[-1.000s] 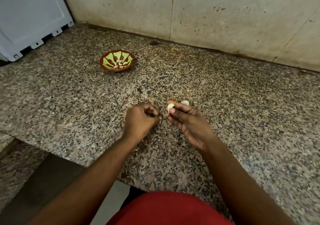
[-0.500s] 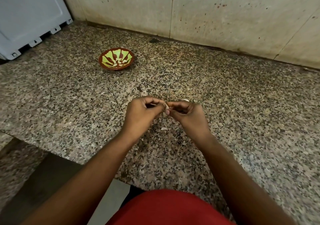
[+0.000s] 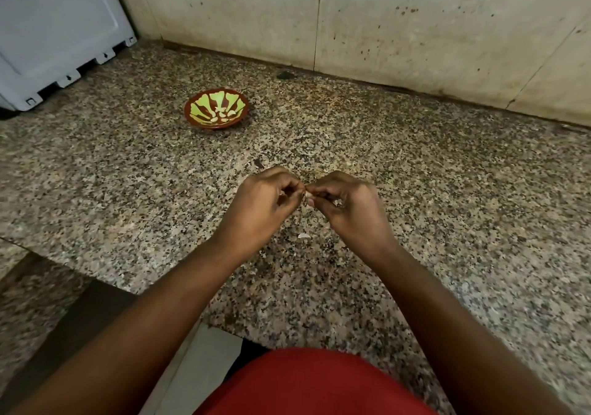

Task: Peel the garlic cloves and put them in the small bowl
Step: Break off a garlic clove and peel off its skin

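My left hand (image 3: 265, 205) and my right hand (image 3: 348, 206) meet fingertip to fingertip above the middle of the granite counter. Between them they pinch a small pale garlic clove (image 3: 309, 194), mostly hidden by the fingers. A second clove seen earlier behind my right hand is hidden now. The small brown bowl (image 3: 192, 117) with a green pattern stands far left of my hands and holds several peeled cloves (image 3: 224, 115). A bit of white garlic skin (image 3: 303, 236) lies on the counter just below my hands.
The speckled granite counter (image 3: 447, 206) runs to a stained tiled wall (image 3: 415, 30) at the back. A grey-white appliance (image 3: 54, 30) stands at the far left corner. The counter's front edge drops off at the lower left (image 3: 96, 282).
My hands, apart a second ago with the clove in the right fingers, have come together and both pinch the clove. A scrap of skin has appeared on the counter.
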